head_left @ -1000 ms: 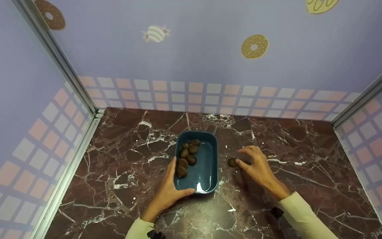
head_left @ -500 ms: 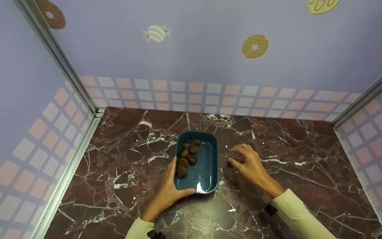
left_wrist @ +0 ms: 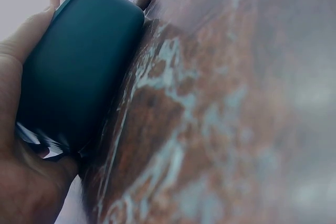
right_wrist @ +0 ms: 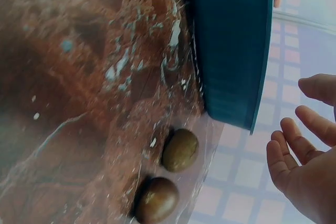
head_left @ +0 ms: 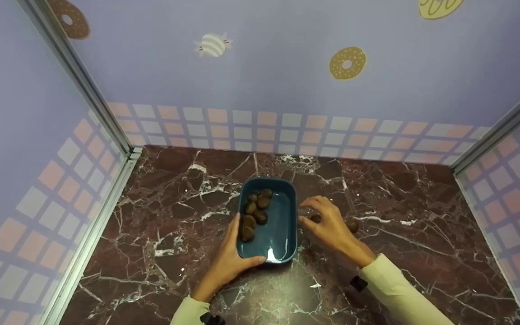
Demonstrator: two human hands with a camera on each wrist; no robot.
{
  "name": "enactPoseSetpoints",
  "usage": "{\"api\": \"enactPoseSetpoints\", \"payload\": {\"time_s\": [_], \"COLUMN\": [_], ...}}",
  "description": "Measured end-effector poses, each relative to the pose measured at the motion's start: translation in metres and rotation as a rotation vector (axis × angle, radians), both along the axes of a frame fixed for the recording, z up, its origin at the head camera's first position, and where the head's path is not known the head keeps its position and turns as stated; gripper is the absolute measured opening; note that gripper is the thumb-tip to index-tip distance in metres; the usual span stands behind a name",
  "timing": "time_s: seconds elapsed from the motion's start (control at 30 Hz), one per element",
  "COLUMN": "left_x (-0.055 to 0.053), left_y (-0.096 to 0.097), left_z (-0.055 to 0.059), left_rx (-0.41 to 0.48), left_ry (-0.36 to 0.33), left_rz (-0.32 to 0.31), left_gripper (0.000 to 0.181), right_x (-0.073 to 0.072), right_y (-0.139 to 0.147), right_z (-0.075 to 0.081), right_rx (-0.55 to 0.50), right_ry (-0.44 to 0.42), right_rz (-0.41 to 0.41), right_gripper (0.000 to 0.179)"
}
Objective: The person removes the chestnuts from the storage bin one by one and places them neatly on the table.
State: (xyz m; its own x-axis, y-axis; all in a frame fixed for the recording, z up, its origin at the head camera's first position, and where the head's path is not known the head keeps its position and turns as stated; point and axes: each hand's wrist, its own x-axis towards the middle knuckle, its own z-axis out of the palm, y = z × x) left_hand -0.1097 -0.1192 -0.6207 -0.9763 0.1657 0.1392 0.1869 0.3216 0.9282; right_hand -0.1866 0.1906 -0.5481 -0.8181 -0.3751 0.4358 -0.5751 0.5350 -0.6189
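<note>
A teal rectangular dish (head_left: 280,230) stands on the table with several brown chestnuts (head_left: 260,217) along its left side. My left hand (head_left: 230,259) holds its near left corner, fingers along the side and thumb at the near rim; the left wrist view shows the dish (left_wrist: 84,51) against that hand. Just right of the dish is my right hand (head_left: 330,225), fingers loosely bent, holding nothing. Two loose chestnuts lie on the table by it: one (head_left: 316,218) partly behind the thumb, another (head_left: 351,224) beyond the hand. Both chestnuts (right_wrist: 180,150) appear in the right wrist view, apart from the fingers.
The tabletop (head_left: 188,176) is dark red marble-patterned. A lilac wall (head_left: 278,81) with checks and sweet motifs rises at the back, with similar panels on the left and right. Metal rails (head_left: 84,85) run along the corners.
My right hand has moved left, from the nearer loose chestnut toward the dish's right side. The farther chestnut has come into view behind it. The left hand and dish have stayed put.
</note>
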Motion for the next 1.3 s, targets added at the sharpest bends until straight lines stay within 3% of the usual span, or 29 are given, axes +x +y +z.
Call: {"api": "enactPoseSetpoints", "payload": {"time_s": [0.23,0.67,1.3], "left_x": [0.000,0.001,0.001], "left_y": [0.000,0.001,0.000], "left_z": [-0.001,0.000,0.002], "left_rx": [0.011,0.010,-0.011], "left_ry": [-0.014,-0.032,-0.016], "left_rz": [-0.003,-0.008,-0.007], "left_gripper": [0.141,0.138,0.138], "right_x": [0.003,0.005,0.010], "right_y": [-0.016,-0.035,-0.059], "right_z": [0.000,-0.009,-0.015], "right_rx": [-0.023,0.052,0.153], "right_ry": [-0.066,-0.015,-0.019], "right_rz": [0.066,0.124,0.182], "right_gripper": [0.027,0.029,0.031]}}
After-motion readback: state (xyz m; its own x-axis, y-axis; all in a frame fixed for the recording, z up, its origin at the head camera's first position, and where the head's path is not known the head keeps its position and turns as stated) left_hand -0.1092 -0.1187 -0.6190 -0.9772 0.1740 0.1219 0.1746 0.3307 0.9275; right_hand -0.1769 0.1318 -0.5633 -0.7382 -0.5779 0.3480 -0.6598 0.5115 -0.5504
